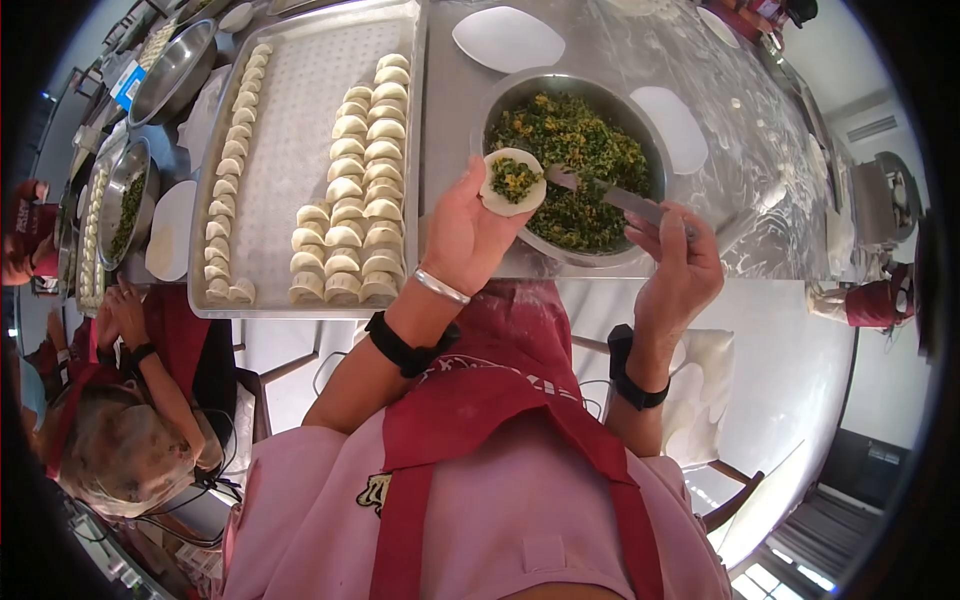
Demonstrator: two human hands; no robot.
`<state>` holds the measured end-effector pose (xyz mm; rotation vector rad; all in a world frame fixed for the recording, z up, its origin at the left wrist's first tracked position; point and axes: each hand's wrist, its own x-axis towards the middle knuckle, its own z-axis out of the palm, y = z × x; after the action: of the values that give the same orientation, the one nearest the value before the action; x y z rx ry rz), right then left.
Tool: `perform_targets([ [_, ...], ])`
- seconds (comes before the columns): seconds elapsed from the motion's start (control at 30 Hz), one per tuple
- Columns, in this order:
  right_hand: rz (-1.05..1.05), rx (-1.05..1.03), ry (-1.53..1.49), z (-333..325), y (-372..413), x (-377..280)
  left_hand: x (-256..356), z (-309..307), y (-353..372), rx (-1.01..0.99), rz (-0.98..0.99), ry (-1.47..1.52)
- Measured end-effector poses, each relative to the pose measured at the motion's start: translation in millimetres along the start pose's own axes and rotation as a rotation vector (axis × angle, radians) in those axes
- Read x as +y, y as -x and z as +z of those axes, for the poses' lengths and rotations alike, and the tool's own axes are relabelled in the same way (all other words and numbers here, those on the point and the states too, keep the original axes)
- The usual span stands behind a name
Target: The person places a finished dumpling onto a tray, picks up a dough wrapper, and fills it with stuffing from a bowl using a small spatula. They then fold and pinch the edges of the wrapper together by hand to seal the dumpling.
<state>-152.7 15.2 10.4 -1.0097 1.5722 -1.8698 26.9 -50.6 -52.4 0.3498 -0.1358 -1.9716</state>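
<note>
On the fingers of my left hand [468, 228] lies a round dough wrapper [516, 203] with a heap of green and yellow filling [513, 180] in its middle. My right hand [678, 262] is closed around the handle of a metal utensil [632, 204], whose tip is near the wrapper's right edge. Under the utensil stands a steel bowl [490, 100] of chopped green filling with yellow bits. To the left, a metal tray [283, 110] holds rows of folded dumplings [344, 232].
White plates [508, 40] [670, 128] flank the bowl on the floury metal table [745, 150]. At the left, a co-worker [140, 430] sits near another filling bowl [128, 200], a white plate [172, 232] and a second dumpling tray. A large steel bowl [174, 72] stands behind.
</note>
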Motion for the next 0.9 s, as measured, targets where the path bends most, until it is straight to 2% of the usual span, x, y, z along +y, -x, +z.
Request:
perform_targets([
  [0.17, -0.020, -0.078, -0.015, 9, 7, 6, -1, 4, 4, -0.016, -0.014, -0.034],
  [0.27, -0.259, -0.010, 0.208, 5, 2, 13, -1, 2, 3, 0.010, -0.010, -0.041],
  [0.37, -0.224, 0.048, 0.202, 2, -3, 7, 2, 0, 4, 0.011, -0.019, -0.042],
  [0.47, 0.061, -0.018, -0.101, -4, -11, 1, 2, 2, 6, -0.017, -0.048, -0.050],
  [0.57, 0.250, -0.095, -0.239, -6, -16, 12, 2, 5, 11, -0.039, -0.089, -0.066],
  [0.77, 0.420, -0.163, -0.280, -1, -22, 31, 3, 6, 17, -0.070, -0.139, -0.143],
  [0.9, 0.426, -0.168, -0.226, -3, -20, 42, 6, 9, 20, -0.040, -0.129, -0.175],
])
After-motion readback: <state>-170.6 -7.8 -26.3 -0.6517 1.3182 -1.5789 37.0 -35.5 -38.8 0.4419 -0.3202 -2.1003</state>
